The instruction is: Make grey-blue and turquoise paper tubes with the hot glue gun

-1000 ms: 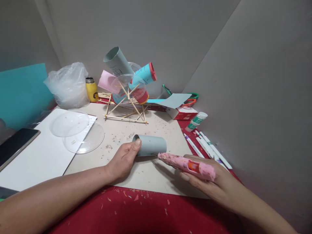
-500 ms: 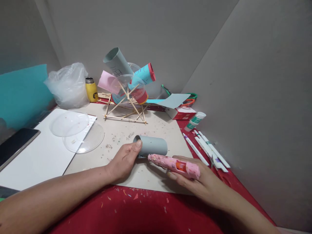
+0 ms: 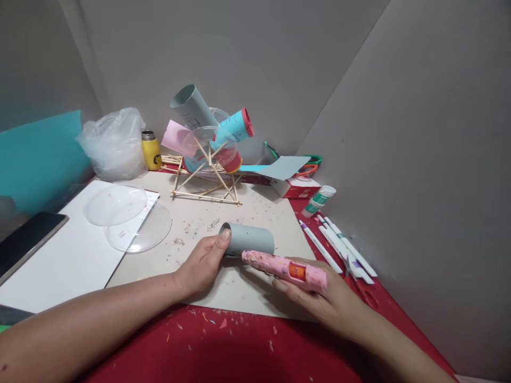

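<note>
A grey-blue paper tube (image 3: 253,238) lies on its side just above the pale board (image 3: 275,210). My left hand (image 3: 205,260) is closed on the tube's left end, its thumb at the open rim and the other fingers hidden below. In my right hand (image 3: 323,298) is a pink glue gun (image 3: 271,264), its surface crusted with specks and an orange part showing through a slot. Its narrow end points left, close under the tube's lower side; whether it touches is unclear. Most of my right fingers are hidden beneath the glue gun.
Behind stands a stick frame (image 3: 207,197) carrying clear discs and coloured paper tubes. Two clear plastic discs (image 3: 139,226) overlap white paper at left, beside a phone (image 3: 32,242). Several markers (image 3: 319,247) and small scissors (image 3: 348,263) lie right, near small tubs (image 3: 319,201). A yellow bottle (image 3: 150,151) stands behind.
The view has shifted slightly, so the background sits a little lower. Both hands, the tube and the glue gun keep nearly the same places.
</note>
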Motion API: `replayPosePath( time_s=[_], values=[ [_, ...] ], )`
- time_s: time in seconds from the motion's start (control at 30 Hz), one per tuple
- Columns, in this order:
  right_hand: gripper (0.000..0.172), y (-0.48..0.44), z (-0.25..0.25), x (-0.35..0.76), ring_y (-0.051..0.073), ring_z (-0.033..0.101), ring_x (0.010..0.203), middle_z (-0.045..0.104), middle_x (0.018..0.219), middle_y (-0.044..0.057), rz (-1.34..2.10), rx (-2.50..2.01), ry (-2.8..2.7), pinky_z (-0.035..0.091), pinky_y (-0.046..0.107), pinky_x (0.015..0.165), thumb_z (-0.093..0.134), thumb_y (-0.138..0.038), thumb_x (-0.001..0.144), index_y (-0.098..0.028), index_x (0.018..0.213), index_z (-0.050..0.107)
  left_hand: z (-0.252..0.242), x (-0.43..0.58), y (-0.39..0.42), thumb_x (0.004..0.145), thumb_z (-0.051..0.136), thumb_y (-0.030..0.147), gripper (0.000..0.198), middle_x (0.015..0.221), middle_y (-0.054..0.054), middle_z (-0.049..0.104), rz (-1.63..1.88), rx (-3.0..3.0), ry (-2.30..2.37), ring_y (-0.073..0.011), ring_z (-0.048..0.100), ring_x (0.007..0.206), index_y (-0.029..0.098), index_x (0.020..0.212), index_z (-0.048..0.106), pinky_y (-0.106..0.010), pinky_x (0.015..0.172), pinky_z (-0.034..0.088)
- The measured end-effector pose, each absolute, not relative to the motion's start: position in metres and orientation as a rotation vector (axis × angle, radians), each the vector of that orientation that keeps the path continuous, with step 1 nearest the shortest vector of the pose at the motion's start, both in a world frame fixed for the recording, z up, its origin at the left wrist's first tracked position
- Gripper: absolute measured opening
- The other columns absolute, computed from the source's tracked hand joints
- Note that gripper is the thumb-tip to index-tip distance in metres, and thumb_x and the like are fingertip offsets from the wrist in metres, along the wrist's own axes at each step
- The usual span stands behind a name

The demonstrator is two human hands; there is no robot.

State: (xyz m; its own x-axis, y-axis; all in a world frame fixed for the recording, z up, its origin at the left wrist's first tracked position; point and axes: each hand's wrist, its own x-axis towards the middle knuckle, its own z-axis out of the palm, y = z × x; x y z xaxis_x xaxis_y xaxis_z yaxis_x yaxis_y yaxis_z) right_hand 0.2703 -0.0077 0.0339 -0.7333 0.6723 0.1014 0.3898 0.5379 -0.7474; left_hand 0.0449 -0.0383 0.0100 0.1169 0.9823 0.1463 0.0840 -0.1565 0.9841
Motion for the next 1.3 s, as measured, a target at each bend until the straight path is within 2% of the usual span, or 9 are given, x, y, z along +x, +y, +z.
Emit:
replayPosePath(
  time_s=[0.23,0.3,0.4,0.47,0.53,0.67,0.97,1.17,1.3],
  values=[
    [0.036,-0.004,0.045,0.280,0.029,0.064,0.110,0.072,0.113,0.009,1.065,-0.914,-2.347,0.048,0.042,0.100,0.057,-0.040,0.091,-0.026,0.122,0.068,0.008,0.042,-0.035,0.097,0.029,0.053,0.059,0.075,-0.005,0.066,1.176,1.312,1.063,-0.0191,0.056,0.075,0.013,0.082,0.069,-0.031,0.077,0.044],
    [0.037,-0.003,0.048,0.283,0.026,0.066,0.101,0.072,0.110,0.008,1.082,-0.928,-2.311,0.050,0.042,0.097,0.054,-0.040,0.092,-0.026,0.124,0.067,0.007,0.042,-0.033,0.097,0.032,0.054,0.058,0.080,-0.008,0.068,1.186,1.250,1.022,-0.0209,0.058,0.080,0.011,0.090,0.071,-0.033,0.080,0.045],
    [0.036,-0.002,0.046,0.289,0.018,0.062,0.063,0.070,0.081,0.006,1.188,-0.988,-2.204,0.058,0.032,0.065,0.053,-0.045,0.092,-0.025,0.116,0.070,0.006,0.041,-0.032,0.096,0.037,0.054,0.054,0.087,-0.009,0.070,1.206,1.176,0.963,-0.0225,0.061,0.088,0.011,0.100,0.070,-0.035,0.086,0.045],
    [0.035,-0.001,0.041,0.295,0.012,0.047,0.045,0.059,0.060,0.001,1.340,-1.026,-2.087,0.045,0.022,0.041,0.054,-0.051,0.090,-0.022,0.096,0.073,0.005,0.042,-0.031,0.095,0.041,0.052,0.049,0.092,-0.009,0.071,1.212,1.152,0.931,-0.0223,0.061,0.091,0.012,0.104,0.069,-0.036,0.090,0.045],
    [0.041,0.001,0.036,0.299,0.009,0.041,0.041,0.051,0.054,-0.001,1.492,-1.050,-1.934,0.033,0.019,0.033,0.056,-0.058,0.086,-0.019,0.074,0.066,0.005,0.042,-0.031,0.094,0.044,0.050,0.046,0.095,-0.010,0.070,1.215,1.152,0.918,-0.0221,0.061,0.093,0.012,0.106,0.068,-0.036,0.091,0.045],
    [0.048,0.005,0.029,0.299,0.010,0.045,0.042,0.054,0.056,0.001,1.679,-0.968,-1.669,0.038,0.021,0.036,0.060,-0.065,0.078,-0.018,0.067,0.060,0.005,0.042,-0.030,0.092,0.048,0.050,0.044,0.096,-0.012,0.069,1.188,1.154,0.967,-0.0227,0.060,0.092,0.012,0.103,0.067,-0.037,0.086,0.047],
    [0.036,0.008,0.026,0.285,0.009,0.044,0.043,0.051,0.053,-0.001,1.819,-0.920,-1.495,0.035,0.020,0.038,0.067,-0.050,0.079,-0.016,0.071,0.059,0.008,0.037,-0.026,0.083,0.062,0.042,0.039,0.095,-0.009,0.063,1.240,1.144,1.272,-0.0188,0.056,0.083,0.013,0.109,0.060,-0.027,0.063,0.047],
    [0.028,0.006,0.031,0.279,0.007,0.048,0.050,0.054,0.073,-0.003,1.861,-0.723,-1.187,0.045,0.019,0.041,0.076,-0.030,0.070,-0.019,0.077,0.052,0.014,0.029,-0.021,0.083,0.062,0.035,0.045,0.100,-0.004,0.056,1.432,1.214,1.534,-0.0147,0.053,0.079,0.020,0.124,0.052,-0.025,0.064,0.044],
    [0.026,0.003,0.033,0.277,0.007,0.049,0.049,0.055,0.078,-0.002,1.826,-0.718,-1.273,0.049,0.022,0.042,0.074,-0.030,0.071,-0.020,0.079,0.051,0.022,0.029,-0.025,0.086,0.061,0.030,0.040,0.101,-0.002,0.054,1.580,1.353,1.562,-0.0116,0.050,0.075,0.024,0.124,0.051,-0.024,0.068,0.044]
  ],
)
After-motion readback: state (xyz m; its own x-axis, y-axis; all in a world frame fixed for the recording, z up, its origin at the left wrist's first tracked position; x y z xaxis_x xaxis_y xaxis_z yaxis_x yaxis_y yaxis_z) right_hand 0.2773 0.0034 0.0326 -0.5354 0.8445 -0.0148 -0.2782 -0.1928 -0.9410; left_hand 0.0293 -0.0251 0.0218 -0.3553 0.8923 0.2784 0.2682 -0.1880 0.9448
